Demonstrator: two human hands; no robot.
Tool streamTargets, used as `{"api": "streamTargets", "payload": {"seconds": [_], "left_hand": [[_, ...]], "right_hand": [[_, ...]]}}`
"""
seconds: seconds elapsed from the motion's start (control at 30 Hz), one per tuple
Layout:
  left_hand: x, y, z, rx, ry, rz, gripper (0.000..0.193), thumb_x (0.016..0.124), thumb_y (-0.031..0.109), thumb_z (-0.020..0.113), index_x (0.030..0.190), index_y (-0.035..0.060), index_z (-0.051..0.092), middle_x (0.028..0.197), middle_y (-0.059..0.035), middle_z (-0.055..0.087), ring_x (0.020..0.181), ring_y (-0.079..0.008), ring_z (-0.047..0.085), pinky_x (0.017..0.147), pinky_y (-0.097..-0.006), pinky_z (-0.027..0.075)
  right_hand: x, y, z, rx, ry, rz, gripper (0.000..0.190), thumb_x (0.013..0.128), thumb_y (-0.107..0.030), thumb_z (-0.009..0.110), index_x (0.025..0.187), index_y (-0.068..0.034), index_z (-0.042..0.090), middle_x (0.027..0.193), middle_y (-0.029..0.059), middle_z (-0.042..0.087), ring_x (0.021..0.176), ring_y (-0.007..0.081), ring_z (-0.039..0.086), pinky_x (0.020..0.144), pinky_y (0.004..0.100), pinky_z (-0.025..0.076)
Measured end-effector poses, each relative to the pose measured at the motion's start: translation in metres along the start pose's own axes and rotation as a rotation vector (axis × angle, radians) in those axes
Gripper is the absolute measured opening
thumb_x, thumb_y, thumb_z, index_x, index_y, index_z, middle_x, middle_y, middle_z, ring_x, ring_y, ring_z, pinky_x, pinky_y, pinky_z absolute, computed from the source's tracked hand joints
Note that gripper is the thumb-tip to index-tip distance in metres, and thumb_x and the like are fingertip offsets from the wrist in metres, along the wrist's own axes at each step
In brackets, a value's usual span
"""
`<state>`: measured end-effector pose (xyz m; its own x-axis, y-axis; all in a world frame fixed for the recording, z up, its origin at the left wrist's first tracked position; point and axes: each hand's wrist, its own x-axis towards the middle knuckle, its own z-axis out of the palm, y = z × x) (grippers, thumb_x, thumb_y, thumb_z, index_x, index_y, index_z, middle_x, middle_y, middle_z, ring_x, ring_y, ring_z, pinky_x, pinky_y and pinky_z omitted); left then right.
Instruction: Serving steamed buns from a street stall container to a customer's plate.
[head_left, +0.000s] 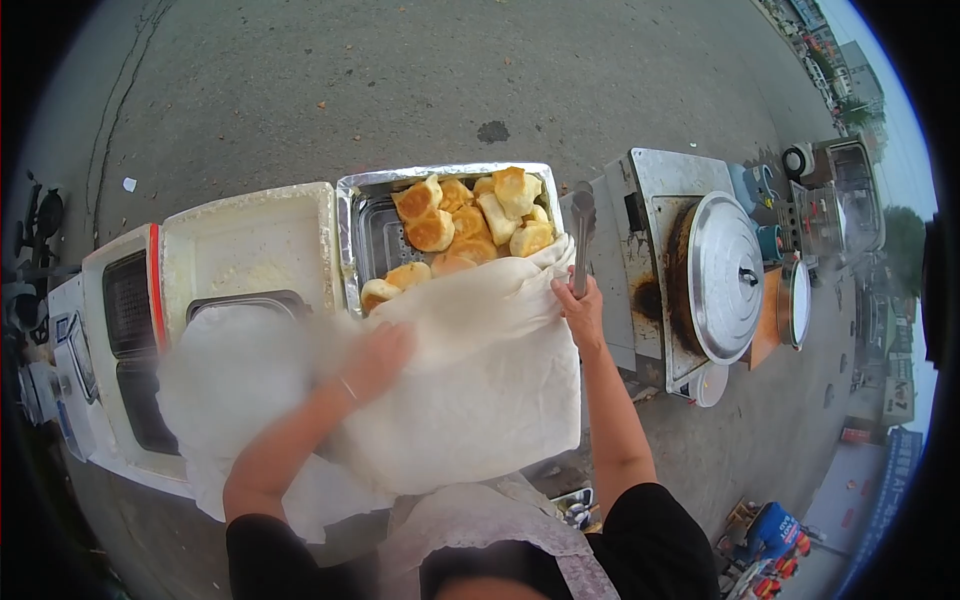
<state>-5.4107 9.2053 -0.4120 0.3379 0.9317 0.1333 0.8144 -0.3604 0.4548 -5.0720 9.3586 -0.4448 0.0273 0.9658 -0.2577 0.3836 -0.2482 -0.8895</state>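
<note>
Golden-browned buns (469, 225) lie heaped in a foil-lined box (442, 171), beside a perforated metal tray (379, 232). A white cloth (480, 397) covers the near part of the box and some of the buns. My right hand (581, 311) grips metal tongs (583, 240) upright at the box's right edge, its fingertips against the cloth's folded edge. Blurred, my left hand (382, 356) is over the cloth at the near left of the buns; whether its fingers hold the cloth cannot be told.
Left of the buns stand a worn white foam box (247, 199) with translucent plastic (232, 375) over it, and a container with dark trays (135, 300). At right, a stove (645, 225) bears a large lidded pan (724, 277). A round pan (799, 300) is beyond.
</note>
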Motion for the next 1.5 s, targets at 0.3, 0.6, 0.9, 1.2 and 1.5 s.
{"api": "streamTargets", "payload": {"seconds": [0.3, 0.6, 0.9, 1.2, 1.5], "left_hand": [[0.001, 0.013, -0.021, -0.117, 0.000, 0.195, 0.022, 0.067, 0.002, 0.064, 0.087, 0.0069, 0.056, 0.083, -0.0063, 0.053, 0.074, -0.0239, 0.054, 0.061, -0.0329, 0.047], [0.041, -0.018, -0.071, -0.031, 0.222, 0.073, 0.027, 0.062, 0.003, 0.071, 0.086, 0.0071, 0.060, 0.088, -0.0087, 0.056, 0.082, -0.0272, 0.058, 0.066, -0.0354, 0.048], [0.090, -0.077, -0.088, 0.273, 0.300, -0.281, 0.078, 0.067, 0.024, 0.083, 0.135, 0.0120, 0.047, 0.150, -0.0186, 0.025, 0.138, -0.0420, 0.021, 0.113, -0.0509, 0.022], [-0.067, -0.025, 0.000, -0.017, 0.055, -0.436, 0.088, 0.061, 0.032, 0.085, 0.136, 0.0112, 0.045, 0.146, -0.0214, 0.029, 0.134, -0.0449, 0.024, 0.110, -0.0538, 0.023], [-0.203, 0.122, 0.065, -0.076, -0.389, -0.077, 0.079, 0.057, 0.038, 0.085, 0.129, 0.0246, 0.054, 0.140, -0.0097, 0.041, 0.133, -0.0348, 0.032, 0.111, -0.0618, 0.019]], "right_hand": [[0.014, 0.018, -0.007, 0.326, 0.137, 0.151, 0.017, 0.076, -0.001, 0.070, 0.080, -0.005, 0.054, 0.075, 0.0038, 0.060, 0.058, 0.0117, 0.058, 0.048, 0.0265, 0.048], [0.048, -0.060, -0.017, 0.632, 0.004, -0.120, 0.025, 0.078, 0.007, 0.067, 0.079, -0.009, 0.047, 0.086, 0.0055, 0.060, 0.071, 0.0134, 0.056, 0.064, 0.0254, 0.045], [0.088, -0.119, 0.038, 0.486, -0.072, -0.321, 0.017, 0.082, 0.000, 0.067, 0.084, -0.007, 0.051, 0.128, 0.0177, 0.057, 0.123, 0.0268, 0.052, 0.102, 0.0381, 0.041], [-0.085, 0.087, -0.084, -0.094, 0.005, 0.208, 0.039, 0.077, -0.016, 0.078, 0.105, 0.003, 0.059, 0.078, -0.0036, 0.050, 0.069, 0.0074, 0.046, 0.069, 0.0238, 0.045], [-0.217, 0.140, -0.112, 0.196, -0.014, 0.621, 0.031, 0.073, -0.013, 0.081, 0.092, -0.003, 0.059, 0.078, -0.0026, 0.054, 0.068, 0.0071, 0.051, 0.062, 0.0243, 0.043]]}}
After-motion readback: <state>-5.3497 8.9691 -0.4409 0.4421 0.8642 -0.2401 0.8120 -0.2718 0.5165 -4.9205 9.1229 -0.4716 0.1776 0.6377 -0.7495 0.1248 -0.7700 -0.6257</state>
